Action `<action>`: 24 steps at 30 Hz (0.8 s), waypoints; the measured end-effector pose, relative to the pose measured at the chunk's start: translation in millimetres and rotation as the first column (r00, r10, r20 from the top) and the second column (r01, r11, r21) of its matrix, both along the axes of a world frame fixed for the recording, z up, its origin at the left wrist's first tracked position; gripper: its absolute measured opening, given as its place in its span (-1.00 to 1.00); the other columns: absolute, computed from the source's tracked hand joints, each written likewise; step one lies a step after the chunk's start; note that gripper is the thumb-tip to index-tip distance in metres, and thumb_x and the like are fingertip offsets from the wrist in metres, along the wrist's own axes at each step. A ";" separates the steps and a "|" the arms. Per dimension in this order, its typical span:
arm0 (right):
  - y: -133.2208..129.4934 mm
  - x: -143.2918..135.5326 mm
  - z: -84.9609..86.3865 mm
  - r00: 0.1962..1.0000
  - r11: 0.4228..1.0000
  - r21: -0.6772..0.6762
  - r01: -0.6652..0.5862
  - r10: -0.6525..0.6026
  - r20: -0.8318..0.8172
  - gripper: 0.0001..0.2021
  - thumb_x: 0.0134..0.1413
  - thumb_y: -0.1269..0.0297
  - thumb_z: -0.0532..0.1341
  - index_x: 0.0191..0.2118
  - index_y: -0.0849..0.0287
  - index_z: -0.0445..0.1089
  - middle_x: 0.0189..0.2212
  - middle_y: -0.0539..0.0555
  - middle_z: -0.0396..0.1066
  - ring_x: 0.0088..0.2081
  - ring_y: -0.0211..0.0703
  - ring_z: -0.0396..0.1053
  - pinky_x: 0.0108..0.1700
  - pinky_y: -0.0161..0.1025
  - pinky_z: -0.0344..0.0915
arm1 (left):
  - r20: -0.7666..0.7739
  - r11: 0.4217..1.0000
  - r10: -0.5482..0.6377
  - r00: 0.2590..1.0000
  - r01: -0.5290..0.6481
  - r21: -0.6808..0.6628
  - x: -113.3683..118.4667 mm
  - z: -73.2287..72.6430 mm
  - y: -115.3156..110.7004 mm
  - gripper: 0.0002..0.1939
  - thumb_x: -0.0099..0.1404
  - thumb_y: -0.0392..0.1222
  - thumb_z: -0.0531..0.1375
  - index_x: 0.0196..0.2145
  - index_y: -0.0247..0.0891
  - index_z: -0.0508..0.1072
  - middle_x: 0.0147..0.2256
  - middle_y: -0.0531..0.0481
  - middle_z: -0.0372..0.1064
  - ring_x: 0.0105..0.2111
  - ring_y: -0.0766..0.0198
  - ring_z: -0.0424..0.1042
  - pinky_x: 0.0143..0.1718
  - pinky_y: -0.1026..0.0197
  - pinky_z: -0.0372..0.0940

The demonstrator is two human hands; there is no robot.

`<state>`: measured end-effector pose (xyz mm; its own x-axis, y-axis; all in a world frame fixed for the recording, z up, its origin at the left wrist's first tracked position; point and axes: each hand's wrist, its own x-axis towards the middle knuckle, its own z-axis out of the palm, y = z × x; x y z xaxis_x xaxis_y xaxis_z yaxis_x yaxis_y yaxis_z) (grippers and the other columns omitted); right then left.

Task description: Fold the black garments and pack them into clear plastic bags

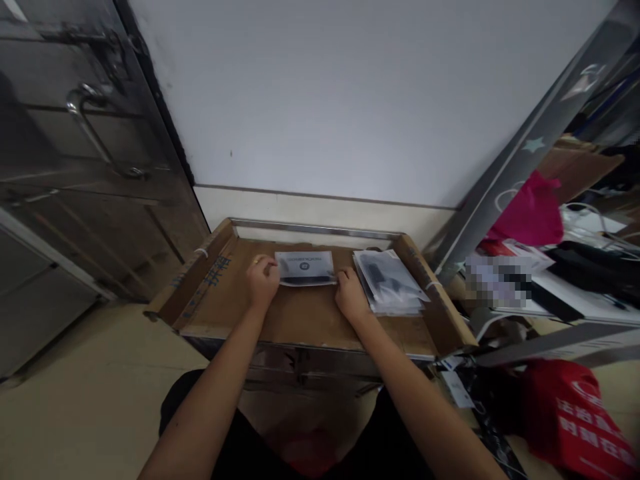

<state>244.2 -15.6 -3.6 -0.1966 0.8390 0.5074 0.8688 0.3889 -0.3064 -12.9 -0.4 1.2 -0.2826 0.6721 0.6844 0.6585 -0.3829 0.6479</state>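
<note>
A flat translucent packet (306,267) with dark print and a dark strip inside lies on the brown cardboard (305,323) that lines the worktop. My left hand (263,280) is at the packet's left edge, fingers curled together on it. At the lower right corner of the same packet, my right hand (350,293) has its fingers closed on the edge. Just right of my right hand is a stack of similar translucent packets (390,280) with dark items inside.
Raised cardboard flaps (200,280) border the worktop at both sides. A white wall (320,100) stands behind it, a metal door (100,153) at left. At right are a cluttered white table (600,310), a pink cloth (533,213) and a red bag (580,413).
</note>
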 end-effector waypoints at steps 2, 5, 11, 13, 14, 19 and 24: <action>-4.0 -2.7 -1.4 0.999 0.999 0.032 -0.020 0.022 -0.042 -0.53 -0.01 0.71 0.00 -0.03 0.28 0.43 0.05 0.31 0.33 0.17 0.05 0.25 0.25 -0.01 0.25 | -0.145 0.996 -0.086 0.986 0.081 -0.044 7.8 -1.0 0.5 -0.76 0.18 -0.37 0.11 -0.27 -0.21 0.54 -0.13 -0.09 0.51 -0.05 0.12 0.45 0.07 0.06 0.32; -7.1 -10.6 0.5 0.991 0.992 0.080 -0.097 0.104 -0.087 -0.52 0.03 0.66 0.01 0.06 0.33 0.39 0.16 0.36 0.28 0.27 0.07 0.18 0.33 0.04 0.19 | -0.374 0.964 -0.258 0.891 0.209 -0.167 19.3 -2.9 2.5 -0.60 0.26 -0.31 0.13 0.02 -0.16 0.53 0.13 -0.09 0.43 0.19 0.07 0.33 0.26 -0.05 0.19; 20.5 -31.3 13.6 0.982 0.988 -0.041 -0.152 0.146 -0.117 -0.56 0.14 0.55 0.01 0.10 0.40 0.39 0.15 0.40 0.36 0.28 0.05 0.22 0.37 0.04 0.13 | -0.481 0.882 -0.461 0.746 0.328 -0.337 25.1 -4.0 1.6 -0.50 0.29 -0.31 0.10 0.16 -0.20 0.48 0.20 -0.06 0.39 0.29 0.11 0.26 0.34 -0.05 0.14; 36.2 -37.4 18.8 0.991 0.988 -0.095 -0.123 0.117 -0.069 -0.57 0.21 0.51 -0.01 0.13 0.46 0.38 0.17 0.42 0.36 0.32 0.06 0.19 0.39 0.02 0.08 | -0.480 0.874 -0.479 0.735 0.349 -0.338 24.1 -3.6 0.4 -0.48 0.27 -0.33 0.10 0.17 -0.18 0.48 0.20 -0.03 0.39 0.28 0.13 0.27 0.33 -0.03 0.17; 43.1 -39.9 20.6 0.992 0.986 -0.113 -0.122 0.118 -0.036 -0.56 0.24 0.48 -0.02 0.15 0.47 0.37 0.20 0.42 0.33 0.34 0.07 0.15 0.40 0.01 0.06 | -0.479 0.875 -0.478 0.736 0.352 -0.332 23.7 -3.6 0.2 -0.48 0.27 -0.33 0.11 0.17 -0.18 0.48 0.20 -0.03 0.40 0.27 0.14 0.29 0.32 -0.02 0.18; 57.2 -43.7 16.1 0.981 0.974 -0.197 -0.115 0.142 0.128 -0.51 0.38 0.29 -0.05 0.29 0.40 0.25 0.34 0.32 0.18 0.42 0.12 -0.02 0.41 0.11 -0.07 | -0.436 0.904 -0.414 0.799 0.302 -0.304 23.2 -7.2 3.8 -0.53 0.25 -0.35 0.11 0.08 -0.22 0.55 0.12 -0.06 0.47 0.21 0.15 0.36 0.31 0.02 0.22; 50.6 -40.4 5.3 0.980 0.969 -0.235 -0.080 0.119 0.160 -0.46 0.42 0.17 -0.08 0.39 0.28 0.12 0.41 0.22 0.06 0.45 0.19 -0.13 0.42 0.19 -0.19 | -0.433 0.926 -0.310 0.846 0.167 -0.337 23.9 -10.1 5.9 -0.51 0.23 -0.43 0.07 0.06 -0.24 0.55 0.11 -0.11 0.48 0.16 0.17 0.40 0.27 0.04 0.27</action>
